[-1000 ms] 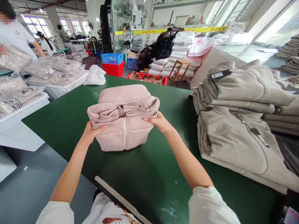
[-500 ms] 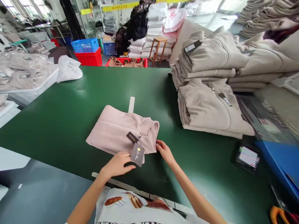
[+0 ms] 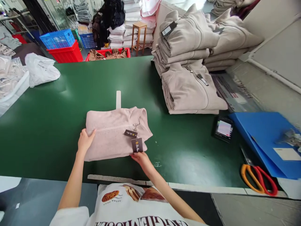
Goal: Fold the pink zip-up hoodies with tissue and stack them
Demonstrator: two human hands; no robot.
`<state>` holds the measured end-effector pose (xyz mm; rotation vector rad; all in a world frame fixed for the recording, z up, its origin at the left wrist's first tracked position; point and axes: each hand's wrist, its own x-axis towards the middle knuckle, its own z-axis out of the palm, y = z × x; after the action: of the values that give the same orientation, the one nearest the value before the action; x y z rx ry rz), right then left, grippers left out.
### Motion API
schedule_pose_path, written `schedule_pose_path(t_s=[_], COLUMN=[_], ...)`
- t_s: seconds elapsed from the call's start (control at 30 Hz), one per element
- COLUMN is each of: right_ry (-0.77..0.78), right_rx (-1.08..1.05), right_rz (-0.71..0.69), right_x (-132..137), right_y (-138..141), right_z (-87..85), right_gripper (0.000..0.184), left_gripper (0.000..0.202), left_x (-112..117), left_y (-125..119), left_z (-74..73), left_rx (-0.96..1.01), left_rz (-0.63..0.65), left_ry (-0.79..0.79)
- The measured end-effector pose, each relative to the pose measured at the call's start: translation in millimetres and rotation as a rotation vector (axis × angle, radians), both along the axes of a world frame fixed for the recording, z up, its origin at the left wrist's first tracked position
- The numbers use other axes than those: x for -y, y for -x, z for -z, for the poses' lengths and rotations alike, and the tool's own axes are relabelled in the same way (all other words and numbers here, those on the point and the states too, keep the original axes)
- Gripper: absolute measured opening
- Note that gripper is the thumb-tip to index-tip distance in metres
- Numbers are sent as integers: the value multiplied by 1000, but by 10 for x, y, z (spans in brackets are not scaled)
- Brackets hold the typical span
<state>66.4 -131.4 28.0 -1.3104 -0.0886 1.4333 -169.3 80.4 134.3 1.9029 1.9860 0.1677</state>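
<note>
A folded pale pink jacket (image 3: 110, 135) lies flat on the green table, its collar to the right and a zip line along its length. Two dark hang tags, a small one (image 3: 130, 133) and a larger one (image 3: 137, 145), rest on it near the collar. My left hand (image 3: 85, 141) grips the jacket's left end, thumb on top and the other fingers hidden beneath. At the lower edge, my right hand (image 3: 141, 158) pinches the fabric just below the larger tag, its fingertips partly under the cloth.
Stacks of folded beige jackets (image 3: 190, 89) stand at the right. Beyond them come a phone-like device (image 3: 224, 129), blue folders (image 3: 265, 138) and orange-and-red-handled scissors (image 3: 258, 179). A white plastic bag (image 3: 42, 69) sits at the table's left corner. White tape (image 3: 118, 99) marks the tabletop (image 3: 70, 97).
My left hand has gone from the lower edge to the jacket's left end. My right hand has shifted from the collar to the lower edge. The jacket lies straighter, and the view has swung right.
</note>
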Motion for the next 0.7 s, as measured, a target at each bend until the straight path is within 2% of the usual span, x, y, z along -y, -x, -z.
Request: schedule_pose_path(t_s=[0.07, 0.17, 0.23, 0.27, 0.33, 0.4, 0.5, 0.57, 0.63, 0.7], right_ry=[-11, -22, 18, 39, 62, 114, 321, 433, 446, 375], right_rx=[73, 355, 610, 721, 908, 1064, 1244, 1299, 1292, 1267], right_rz=[124, 224, 188, 140, 27, -84, -169, -172, -152, -97], right_x=[-94, -101, -64, -41, 9, 74, 201, 294, 380, 450], right_y=[-332, -773, -930, -961, -951, -892, -832, -850, -905, -969], right_z=[-25, -65, -120, -158, -247, -334, -407, -400, -358, -305], right_gripper=[40, 45, 49, 48, 49, 51, 54, 53, 52, 53], left_gripper=[80, 59, 43, 40, 40, 39, 34, 30, 39, 45], left_x=[417, 936, 1068, 1053, 881, 588, 109, -152, -347, -482], left_y=[88, 144, 49, -52, -366, -809, -1613, -2139, -2573, -2875], left_z=[-176, -486, -668, -738, -815, -805, -655, -505, -352, -222], left_rx=[-44, 11, 64, 94, 159, 193, 179, 140, 100, 60], left_rz=[124, 452, 655, 724, 794, 855, 1022, 1192, 1363, 1504], left_ry=[234, 661, 788, 780, 645, 452, 182, 27, -20, 62])
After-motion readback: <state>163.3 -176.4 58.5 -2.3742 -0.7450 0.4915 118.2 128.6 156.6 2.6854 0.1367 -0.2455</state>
